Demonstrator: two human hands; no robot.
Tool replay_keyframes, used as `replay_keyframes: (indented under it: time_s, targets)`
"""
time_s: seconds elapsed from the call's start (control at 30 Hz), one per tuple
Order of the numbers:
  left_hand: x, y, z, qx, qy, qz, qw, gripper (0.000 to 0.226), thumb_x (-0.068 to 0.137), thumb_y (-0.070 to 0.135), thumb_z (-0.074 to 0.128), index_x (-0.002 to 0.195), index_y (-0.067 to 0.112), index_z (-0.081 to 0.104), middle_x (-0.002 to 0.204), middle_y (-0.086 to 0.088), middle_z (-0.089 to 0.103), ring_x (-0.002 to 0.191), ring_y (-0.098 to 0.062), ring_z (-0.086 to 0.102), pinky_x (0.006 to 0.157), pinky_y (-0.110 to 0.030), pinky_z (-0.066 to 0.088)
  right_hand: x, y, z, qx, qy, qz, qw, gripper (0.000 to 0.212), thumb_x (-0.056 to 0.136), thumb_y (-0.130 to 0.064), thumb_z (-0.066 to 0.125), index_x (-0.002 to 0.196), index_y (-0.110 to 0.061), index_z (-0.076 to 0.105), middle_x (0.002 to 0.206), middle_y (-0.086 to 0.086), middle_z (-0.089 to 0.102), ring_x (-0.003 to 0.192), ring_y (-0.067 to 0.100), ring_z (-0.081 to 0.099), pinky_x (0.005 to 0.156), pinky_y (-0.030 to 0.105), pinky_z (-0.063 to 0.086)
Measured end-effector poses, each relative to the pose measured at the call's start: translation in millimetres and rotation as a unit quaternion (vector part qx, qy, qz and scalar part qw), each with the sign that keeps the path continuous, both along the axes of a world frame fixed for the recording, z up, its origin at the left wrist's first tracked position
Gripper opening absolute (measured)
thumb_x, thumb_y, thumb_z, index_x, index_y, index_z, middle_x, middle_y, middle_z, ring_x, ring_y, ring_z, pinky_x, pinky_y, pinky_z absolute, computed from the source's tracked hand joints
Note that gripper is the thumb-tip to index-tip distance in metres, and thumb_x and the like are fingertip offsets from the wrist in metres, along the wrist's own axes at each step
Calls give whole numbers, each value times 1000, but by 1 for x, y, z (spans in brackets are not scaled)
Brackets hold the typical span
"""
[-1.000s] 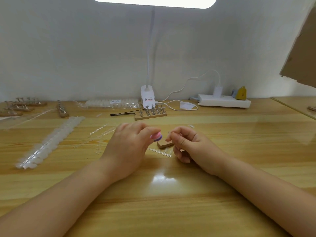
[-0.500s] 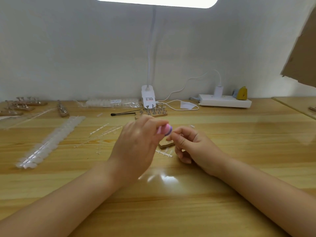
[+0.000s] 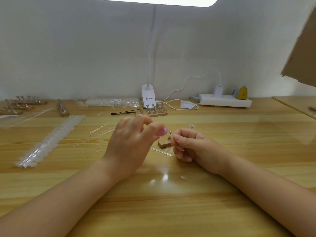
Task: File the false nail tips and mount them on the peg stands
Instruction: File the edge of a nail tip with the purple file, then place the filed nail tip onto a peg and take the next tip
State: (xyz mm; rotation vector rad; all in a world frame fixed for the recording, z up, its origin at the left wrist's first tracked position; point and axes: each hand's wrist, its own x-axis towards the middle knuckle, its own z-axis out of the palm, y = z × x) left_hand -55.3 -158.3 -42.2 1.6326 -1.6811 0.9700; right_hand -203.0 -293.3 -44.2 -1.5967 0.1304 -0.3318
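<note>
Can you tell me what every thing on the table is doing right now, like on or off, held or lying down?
Lamp: on.
Left hand: raised, pinching a pink file block.
Right hand: closed, fingertips pinched; nail tip too small to see.
Small peg stand: on the table between the hands.
Far peg stand: upright by the lamp base.
Power strip: white plug in.
Nail tip strips: lying flat.

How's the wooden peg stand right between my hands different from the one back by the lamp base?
The near peg stand sits between the left hand and right hand, partly hidden, showing only one peg. The far peg stand stands clear of both hands by the lamp base and carries many pegs in rows. Both are light wooden blocks with upright metal pegs, resting on the table.
</note>
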Motion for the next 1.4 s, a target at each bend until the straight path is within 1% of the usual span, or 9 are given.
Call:
replay_keyframes:
  time_s: [0.2, 0.33, 0.5, 0.63, 0.73, 0.8, 0.93, 1.17, 1.4]
  targets:
    - [-13, -1, 2, -21, 8, -80, 997, 19, 97, 32, 49, 114, 24, 49, 95, -4, 66, 90, -19, 59, 86, -37, 43, 0, -3, 0, 34, -1, 13, 999, 14, 86, -23, 54, 80, -11, 54, 64, -3, 49, 56, 13, 44, 47, 18, 30]
    - [2, 1, -2, 43, 46, 9, 998, 26, 88, 24, 65, 111, 27, 53, 94, -6, 67, 86, -30, 65, 84, -46, 46, -1, -3, 2, 34, 5, 28, 999, 15, 88, -23, 51, 81, -11, 53, 66, -6, 51, 59, 12, 47, 49, 18, 32]
    - [-9, 1, 6, -1, 71, -22, 997, 19, 97, 33, 46, 113, 25, 50, 94, -2, 65, 85, -25, 62, 84, -45, 44, 0, -2, 1, 37, -1, 12, 999, 16, 89, -23, 53, 88, -8, 55, 66, -12, 61, 56, 10, 47, 47, 17, 34]
    - [2, 2, 2, 57, 76, 150, 984, 20, 97, 32, 53, 102, 19, 68, 88, -3, 64, 81, -31, 57, 80, -43, 41, 1, 0, -2, 36, -12, -48, 998, 20, 83, -27, 65, 91, -9, 68, 66, -12, 63, 55, 9, 46, 45, 17, 33]
    - [14, 5, -4, 178, 143, 258, 939, 32, 97, 43, 45, 120, 28, 62, 107, 0, 61, 101, -27, 50, 92, -39, 31, 4, 2, -2, 30, -7, -81, 996, 28, 72, -36, 71, 90, -15, 77, 62, -3, 54, 55, 9, 44, 44, 19, 31]
    - [13, 5, -5, 173, 179, 209, 946, 42, 94, 48, 45, 130, 28, 55, 116, 1, 57, 108, -23, 48, 96, -38, 30, 5, 3, -3, 25, -1, -97, 995, 35, 70, -38, 74, 93, -12, 77, 61, -3, 53, 54, 9, 44, 43, 19, 31]
    - [-11, 2, 1, 103, 185, 58, 976, 46, 87, 53, 45, 115, 23, 65, 104, 5, 64, 99, -19, 57, 88, -38, 38, 5, 6, -2, 10, 6, -117, 993, 34, 73, -36, 74, 94, -10, 76, 62, -2, 58, 53, 10, 45, 44, 19, 32]
    - [-15, 4, -6, 39, 87, 15, 995, 33, 86, 43, 55, 101, 21, 75, 90, 8, 72, 85, -21, 63, 82, -38, 41, 3, 12, 0, -38, 16, -77, 996, 16, 80, -35, 69, 76, -22, 77, 65, -3, 64, 53, 8, 47, 46, 18, 34]
    - [-15, 4, -7, 22, 85, -43, 995, 31, 91, 34, 53, 106, 17, 73, 94, 8, 73, 83, -23, 64, 79, -43, 45, 1, 8, 6, -15, 28, -16, 999, 20, 84, -33, 62, 72, -24, 74, 68, -6, 64, 57, 6, 49, 50, 16, 36]
